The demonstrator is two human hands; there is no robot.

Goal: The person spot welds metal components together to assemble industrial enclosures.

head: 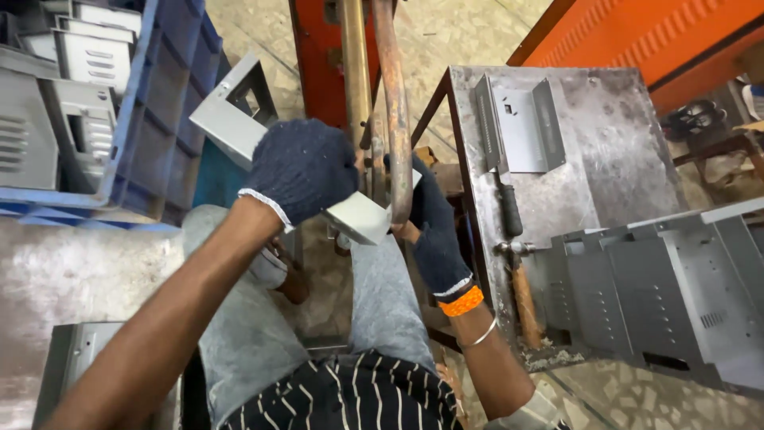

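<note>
My left hand [302,169], in a dark knit glove, grips a grey bent sheet-metal bracket [231,115] from above, holding it against the rusty arms [395,111] of a red machine. My right hand [434,227], also gloved, with an orange band and a metal bangle at the wrist, holds the bracket's lower right end [362,216] beside the rusty arm. I sit with my knees under the part.
A blue crate [163,103] of grey metal parts stands at left. At right, a steel table [613,127] carries a flat bracket [521,123], a file, a wooden-handled hammer [521,295] and stacked grey panels [668,287]. Another grey part [76,358] lies at bottom left.
</note>
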